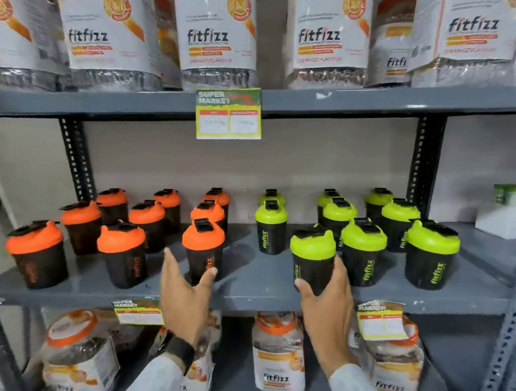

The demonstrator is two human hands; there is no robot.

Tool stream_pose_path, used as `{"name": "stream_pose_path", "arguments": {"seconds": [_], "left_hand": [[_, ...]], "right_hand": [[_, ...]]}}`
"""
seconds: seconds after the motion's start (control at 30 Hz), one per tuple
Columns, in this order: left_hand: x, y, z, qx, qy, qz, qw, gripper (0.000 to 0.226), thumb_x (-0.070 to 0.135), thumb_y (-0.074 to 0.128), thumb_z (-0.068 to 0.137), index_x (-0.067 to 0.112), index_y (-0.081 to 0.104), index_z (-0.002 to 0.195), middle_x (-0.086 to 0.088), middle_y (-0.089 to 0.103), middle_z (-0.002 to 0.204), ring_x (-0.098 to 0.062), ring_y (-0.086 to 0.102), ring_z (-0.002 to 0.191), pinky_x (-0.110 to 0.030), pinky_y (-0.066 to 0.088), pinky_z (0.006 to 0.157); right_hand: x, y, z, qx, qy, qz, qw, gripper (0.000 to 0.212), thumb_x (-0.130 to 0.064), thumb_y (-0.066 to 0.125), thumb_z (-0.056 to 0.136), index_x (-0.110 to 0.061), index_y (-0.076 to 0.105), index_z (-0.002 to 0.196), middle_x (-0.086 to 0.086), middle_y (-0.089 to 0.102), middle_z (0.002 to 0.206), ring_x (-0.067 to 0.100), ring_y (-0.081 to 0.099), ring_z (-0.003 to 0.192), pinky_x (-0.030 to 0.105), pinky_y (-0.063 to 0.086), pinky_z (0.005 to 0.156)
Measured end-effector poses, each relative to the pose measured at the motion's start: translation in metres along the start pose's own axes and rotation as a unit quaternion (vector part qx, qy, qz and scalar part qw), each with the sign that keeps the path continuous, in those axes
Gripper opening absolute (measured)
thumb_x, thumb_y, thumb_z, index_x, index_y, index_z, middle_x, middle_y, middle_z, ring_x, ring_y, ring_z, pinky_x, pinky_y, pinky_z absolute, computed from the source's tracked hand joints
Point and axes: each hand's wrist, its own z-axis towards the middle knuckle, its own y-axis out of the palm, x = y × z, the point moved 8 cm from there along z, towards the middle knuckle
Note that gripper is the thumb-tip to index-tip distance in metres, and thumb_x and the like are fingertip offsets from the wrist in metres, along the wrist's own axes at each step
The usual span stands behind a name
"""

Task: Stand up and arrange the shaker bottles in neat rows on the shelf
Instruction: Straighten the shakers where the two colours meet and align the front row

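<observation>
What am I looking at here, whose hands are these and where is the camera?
There is no machine: a person wears one camera on the head, looking down at their own two hands. In front is a grey metal shelf. On it stand orange-lidded shakers to the left and green-lidded shakers to the right, all upright. The right hand has a grip on one green-lidded shaker. The left hand is open, its thumb touching an orange-lidded shaker. Large Fitfizz jars fill the shelf above, and more sit below.
</observation>
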Motion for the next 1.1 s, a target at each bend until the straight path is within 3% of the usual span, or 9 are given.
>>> {"name": "stream_pose_path", "arguments": {"seconds": [0.17,0.27,0.37,0.53,0.6,0.73,0.87,0.97,1.1], "left_hand": [[-0.007,0.006,0.017,-0.069,-0.014,-0.001,0.997,0.11,0.046,0.085,0.071,0.021,0.021,0.157,-0.007,0.042,0.156,-0.028,0.041,0.141,-0.045,0.038,0.109],[-0.003,0.01,0.02,-0.087,-0.001,-0.021,0.996,0.092,0.043,0.088,0.067,0.034,0.038,0.144,0.008,0.063,0.129,-0.021,0.06,0.114,-0.039,0.048,0.09],[0.001,0.012,0.023,-0.078,0.011,-0.014,0.997,0.076,0.033,0.088,0.07,0.029,0.048,0.134,0.001,0.069,0.118,-0.025,0.064,0.104,-0.034,0.046,0.082],[-0.008,0.019,0.033,-0.106,0.013,-0.023,0.994,0.073,0.026,0.086,0.074,0.024,0.049,0.137,-0.004,0.069,0.121,-0.028,0.064,0.109,-0.041,0.05,0.091],[-0.012,0.02,0.035,-0.118,0.017,-0.026,0.993,0.076,0.026,0.086,0.074,0.026,0.047,0.139,-0.002,0.068,0.124,-0.026,0.063,0.111,-0.042,0.05,0.094],[-0.013,0.016,0.029,-0.086,0.012,-0.041,0.995,0.091,0.034,0.088,0.071,0.029,0.037,0.147,-0.001,0.06,0.136,-0.023,0.057,0.122,-0.045,0.048,0.1],[-0.002,0.01,0.011,0.034,-0.038,-0.025,0.998,0.103,0.04,0.091,0.065,0.018,0.035,0.149,-0.014,0.046,0.142,-0.034,0.047,0.13,-0.052,0.044,0.101],[0.004,0.019,0.004,0.048,-0.04,-0.018,0.998,0.102,0.036,0.093,0.062,0.02,0.036,0.146,-0.012,0.048,0.139,-0.034,0.047,0.129,-0.054,0.046,0.1],[0.0,0.024,0.009,0.04,-0.029,0.005,0.999,0.09,0.027,0.09,0.068,0.022,0.04,0.143,-0.011,0.058,0.132,-0.036,0.055,0.121,-0.052,0.048,0.094]], "right_hand": [[-0.006,0.028,0.006,-0.079,0.029,0.012,0.996,0.088,-0.022,0.088,0.075,-0.018,0.04,0.149,0.008,0.062,0.14,0.028,0.058,0.128,0.046,0.048,0.105],[-0.004,0.05,0.016,-0.138,0.042,0.033,0.989,0.084,-0.03,0.086,0.069,-0.035,0.042,0.139,0.0,0.066,0.132,0.025,0.063,0.122,0.049,0.051,0.103],[0.015,0.075,0.034,-0.189,0.05,0.074,0.978,0.07,-0.033,0.083,0.061,-0.045,0.047,0.12,-0.01,0.068,0.124,0.018,0.066,0.117,0.052,0.051,0.103],[-0.016,0.07,0.031,-0.285,0.059,0.129,0.948,0.061,0.011,0.073,0.082,-0.028,0.049,0.124,0.003,0.063,0.137,0.017,0.061,0.125,0.042,0.045,0.111],[-0.019,0.07,0.03,-0.305,0.065,0.133,0.941,0.064,0.016,0.068,0.084,-0.025,0.047,0.127,0.007,0.061,0.139,0.018,0.059,0.125,0.038,0.045,0.11],[-0.018,0.065,0.02,-0.222,0.057,0.059,0.972,0.082,-0.02,0.089,0.064,-0.041,0.049,0.133,-0.009,0.066,0.13,0.015,0.061,0.121,0.045,0.046,0.109],[-0.043,0.049,-0.017,-0.011,0.066,0.039,0.997,0.107,-0.024,0.094,0.069,-0.015,0.034,0.157,0.007,0.05,0.152,0.027,0.046,0.141,0.042,0.039,0.114],[-0.051,0.064,-0.033,0.023,0.065,0.04,0.997,0.109,-0.025,0.091,0.074,-0.013,0.026,0.16,0.01,0.041,0.159,0.029,0.039,0.147,0.04,0.035,0.115],[-0.052,0.07,-0.031,0.049,0.059,0.021,0.997,0.097,-0.021,0.088,0.078,-0.014,0.031,0.157,0.01,0.047,0.155,0.032,0.048,0.14,0.044,0.043,0.109]]}}
